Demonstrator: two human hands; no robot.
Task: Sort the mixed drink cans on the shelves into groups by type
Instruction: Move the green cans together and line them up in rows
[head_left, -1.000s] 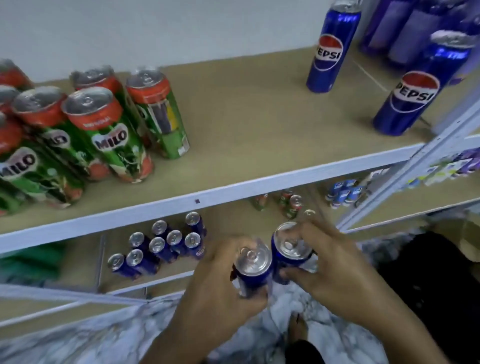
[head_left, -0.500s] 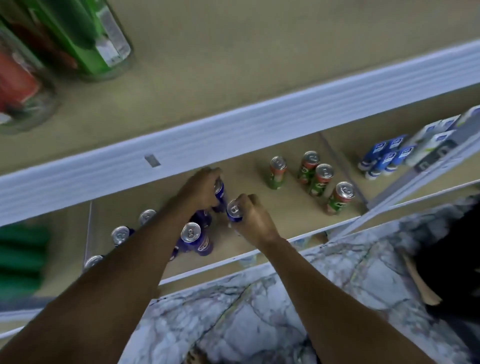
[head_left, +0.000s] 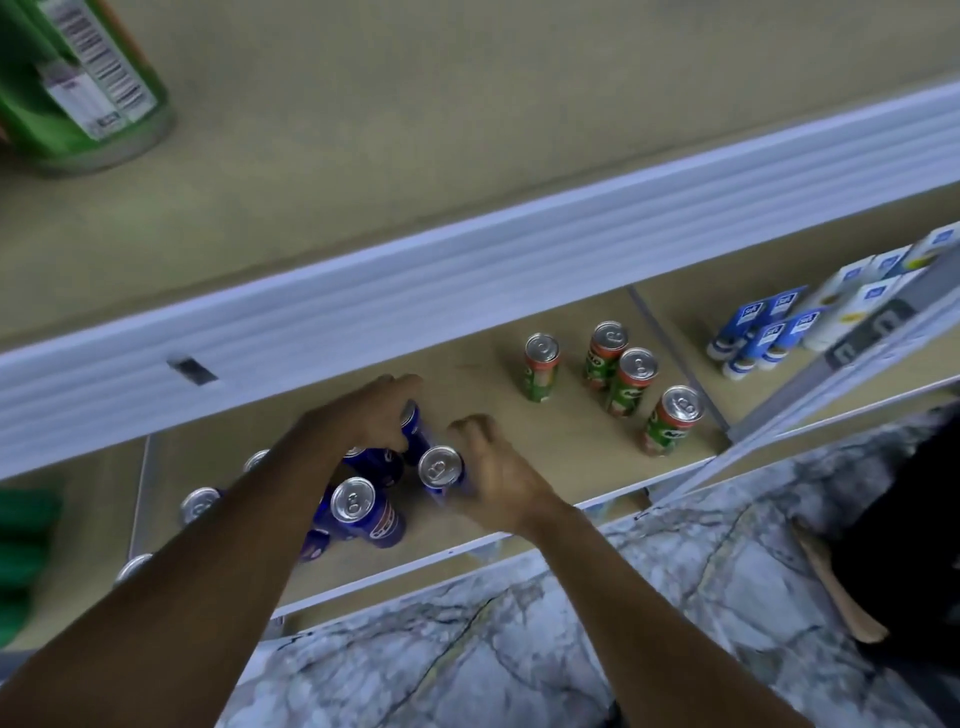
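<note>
Blue cans crowd the left part of the lower shelf (head_left: 519, 431), and both hands are down among them. The left hand (head_left: 363, 415) curls over the top of a blue can (head_left: 413, 431) toward the back of the cluster, its fingers wrapped round the upper rim. The right hand (head_left: 498, 478) sits just beside a second blue can (head_left: 440, 467) nearer the front edge; its fingers are bent and pulled slightly off the can's side, and whether they are touching it cannot be told. Half a second ago that hand covered the can's top and gripped it, whereas now the silver lid shows fully and the can stands upright on the shelf. A second before, both cans were held in the air in front of the shelving, above the marble-patterned floor (head_left: 467, 649). Another blue can (head_left: 363, 514) stands at the front of the cluster, under the left forearm, with more silver lids showing behind the arm toward the shelf's left end. Four green-and-red Milo cans (head_left: 623, 382) stand apart toward the right end of the same shelf. Small blue-and-white cartons (head_left: 769, 327) sit on the neighbouring shelf past the divider. On the upper shelf (head_left: 467, 130), a green can (head_left: 83, 83) stands at the far left corner.
</note>
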